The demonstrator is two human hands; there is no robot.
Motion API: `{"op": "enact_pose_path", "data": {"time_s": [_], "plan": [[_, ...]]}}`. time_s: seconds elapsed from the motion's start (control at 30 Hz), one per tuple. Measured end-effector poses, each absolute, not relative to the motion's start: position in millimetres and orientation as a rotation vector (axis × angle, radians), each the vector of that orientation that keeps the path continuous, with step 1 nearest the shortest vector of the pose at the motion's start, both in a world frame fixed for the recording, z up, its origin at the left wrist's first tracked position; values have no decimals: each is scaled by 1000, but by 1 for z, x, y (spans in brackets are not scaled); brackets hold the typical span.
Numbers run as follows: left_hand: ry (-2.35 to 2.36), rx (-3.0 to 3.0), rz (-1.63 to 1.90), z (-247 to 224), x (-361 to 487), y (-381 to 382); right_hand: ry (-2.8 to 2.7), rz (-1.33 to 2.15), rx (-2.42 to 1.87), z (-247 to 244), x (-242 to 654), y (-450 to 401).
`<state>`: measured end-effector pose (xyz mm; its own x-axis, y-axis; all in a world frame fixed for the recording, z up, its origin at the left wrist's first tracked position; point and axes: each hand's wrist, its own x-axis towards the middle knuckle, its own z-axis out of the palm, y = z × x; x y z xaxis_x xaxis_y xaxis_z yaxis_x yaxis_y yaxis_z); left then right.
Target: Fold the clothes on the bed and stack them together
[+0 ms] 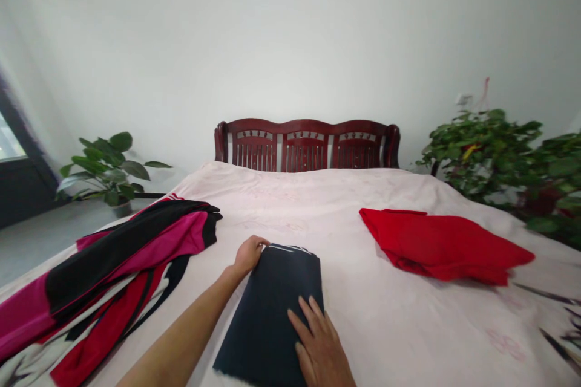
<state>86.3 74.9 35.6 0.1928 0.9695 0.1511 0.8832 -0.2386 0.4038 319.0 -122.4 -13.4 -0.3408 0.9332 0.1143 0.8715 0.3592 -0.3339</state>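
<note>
A dark navy garment [276, 308], folded into a flat oblong with thin white stripes at its far end, lies on the bed in front of me. My left hand [251, 254] is at its far left corner, fingers closed on the edge there. Flat on the near right part of the cloth rests my right hand [318, 338], its fingers spread and pressing on the top. A folded red garment [445, 245] lies apart on the right. On the left is a loose heap of clothes, with a black and magenta garment [131, 254] on top.
Pale pink bedding [376, 320] covers the bed. Behind the bed stands a dark red wooden chair back [304, 145]. Potted plants stand at the left [111, 163] and right [490, 151]. Some dark, thin items [563, 344] lie at the right edge, hard to make out.
</note>
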Motion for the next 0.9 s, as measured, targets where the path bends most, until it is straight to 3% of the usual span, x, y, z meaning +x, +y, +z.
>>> {"op": "enact_pose_path", "data": {"time_s": [0.3, 0.5, 0.9], "plan": [[1501, 2439, 315, 50, 94, 98, -2335, 319, -1604, -25, 321, -117], [1478, 2456, 356, 61, 93, 106, -2362, 324, -1595, -31, 323, -115], [1811, 2239, 505, 35, 94, 102, -2417, 270, -1543, -36, 326, -110]]}}
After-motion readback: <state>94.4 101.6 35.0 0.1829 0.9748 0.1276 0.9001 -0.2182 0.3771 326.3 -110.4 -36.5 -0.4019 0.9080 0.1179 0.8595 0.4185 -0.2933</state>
